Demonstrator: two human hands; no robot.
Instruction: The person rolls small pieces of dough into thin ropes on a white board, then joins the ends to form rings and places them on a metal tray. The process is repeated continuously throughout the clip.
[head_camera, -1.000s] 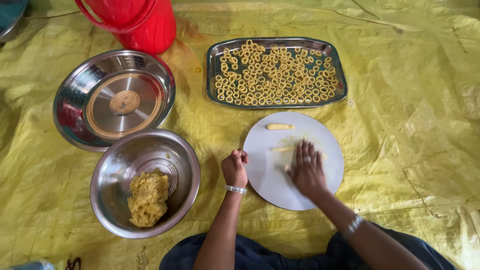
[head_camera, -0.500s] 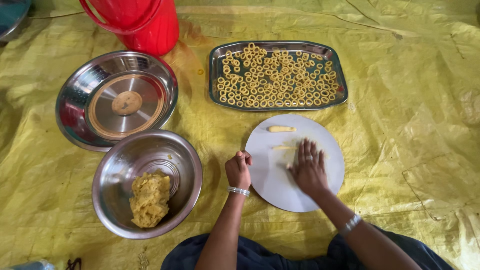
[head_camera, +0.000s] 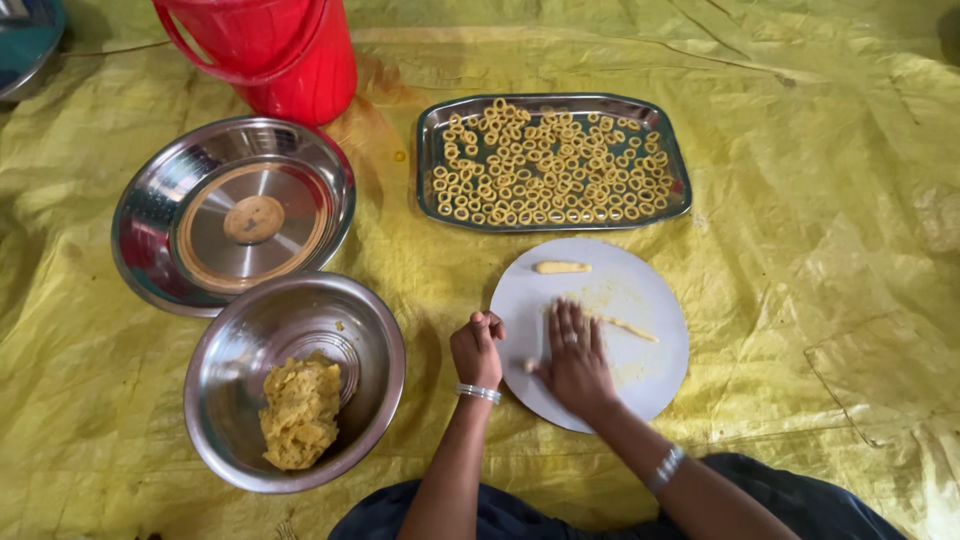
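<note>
While the person is sitting on the yellow sheet (head_camera: 780, 330) with dark-clothed knees at the bottom edge, both forearms are reaching forward to a round white board (head_camera: 640, 375) lying flat on that sheet. The right hand (head_camera: 575, 358) is lying palm down on the board with its fingers spread flat and fairly wide, pressing on a thin rope of yellow dough (head_camera: 625, 327) that is sticking out from under the fingertips toward the right. The left hand (head_camera: 477, 348) is curled into a loose fist at the board's left edge; whether it is holding anything I cannot tell. Each wrist is wearing a silvery bangle. A short piece of dough (head_camera: 561, 267) is lying near the board's far edge, apart from the hands. To the left, a steel bowl (head_camera: 370, 330) is holding a lump of yellow dough (head_camera: 300, 410). Beyond it, a wider steel basin (head_camera: 150, 220) is holding a flat round lid. Beyond the board, a rectangular steel tray (head_camera: 430, 150) is carrying many small dough rings (head_camera: 555, 165) in one layer. Farthest off, a red bucket (head_camera: 290, 60) is standing on the sheet.
</note>
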